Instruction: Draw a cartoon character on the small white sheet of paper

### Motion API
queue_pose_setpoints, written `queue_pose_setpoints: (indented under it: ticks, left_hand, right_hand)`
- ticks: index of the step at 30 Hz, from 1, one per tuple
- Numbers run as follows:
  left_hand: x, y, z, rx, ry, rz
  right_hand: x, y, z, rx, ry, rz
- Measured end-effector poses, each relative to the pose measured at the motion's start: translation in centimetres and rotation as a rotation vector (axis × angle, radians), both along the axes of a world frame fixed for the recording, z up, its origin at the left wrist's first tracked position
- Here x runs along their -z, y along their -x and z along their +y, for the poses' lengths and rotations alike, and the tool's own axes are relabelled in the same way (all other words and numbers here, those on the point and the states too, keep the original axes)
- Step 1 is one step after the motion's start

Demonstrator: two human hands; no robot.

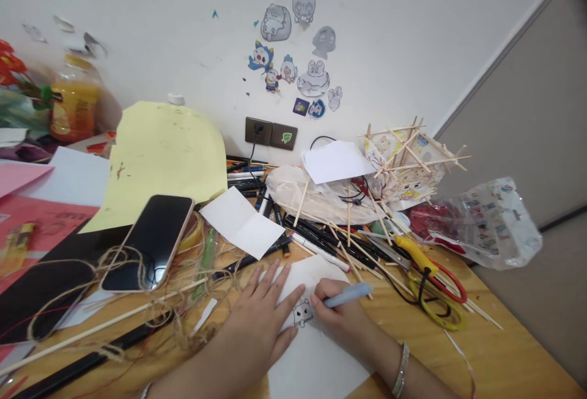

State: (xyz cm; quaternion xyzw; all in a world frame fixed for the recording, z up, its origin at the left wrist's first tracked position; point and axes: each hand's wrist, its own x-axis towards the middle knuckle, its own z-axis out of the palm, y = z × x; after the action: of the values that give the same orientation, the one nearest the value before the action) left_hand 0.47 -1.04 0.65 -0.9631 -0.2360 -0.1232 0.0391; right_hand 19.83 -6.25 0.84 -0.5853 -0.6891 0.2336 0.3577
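A white sheet of paper (316,362) lies on the wooden table in front of me, with a small cartoon animal drawing (302,313) in dark lines near its middle. My left hand (263,316) rests flat on the sheet's left side, fingers spread. Gripped in my right hand (342,313) is a light blue-grey pen (351,295), its back end tilted up to the right. The pen's tip is hidden by my fingers, close to the drawing's right edge.
Left lie a phone (153,240), tangled twine (178,325) and a yellow sheet (169,154). Behind the paper are several markers (316,240), thin wooden sticks and a folded white paper (243,221). Yellow-and-red-handled scissors (417,255) and a plastic bag (495,221) are at right.
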Motion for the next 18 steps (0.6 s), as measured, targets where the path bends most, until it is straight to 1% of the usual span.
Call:
queue_pose_setpoints:
  ticks: [3, 9, 11, 14, 18]
  left_hand:
    - [-0.1, 0.0, 0.0, 0.001, -0.002, 0.004]
    - [-1.0, -0.2, 0.0, -0.003, 0.026, 0.068]
    - [-1.1, -0.2, 0.0, -0.007, 0.047, 0.085]
    - [-0.7, -0.1, 0.0, -0.014, 0.056, 0.068]
    - [0.2, 0.0, 0.1, -0.006, 0.018, -0.004]
  right_hand:
    - [0.1, 0.0, 0.0, 0.010, 0.000, -0.003]
    - [0.1, 0.0, 0.0, 0.020, 0.008, -0.013]
    - [0.1, 0.0, -0.1, 0.023, 0.012, -0.011]
    - [0.3, -0.1, 0.0, 0.031, 0.003, -0.011]
    - [0.4, -0.1, 0.0, 0.021, 0.009, -0.006]
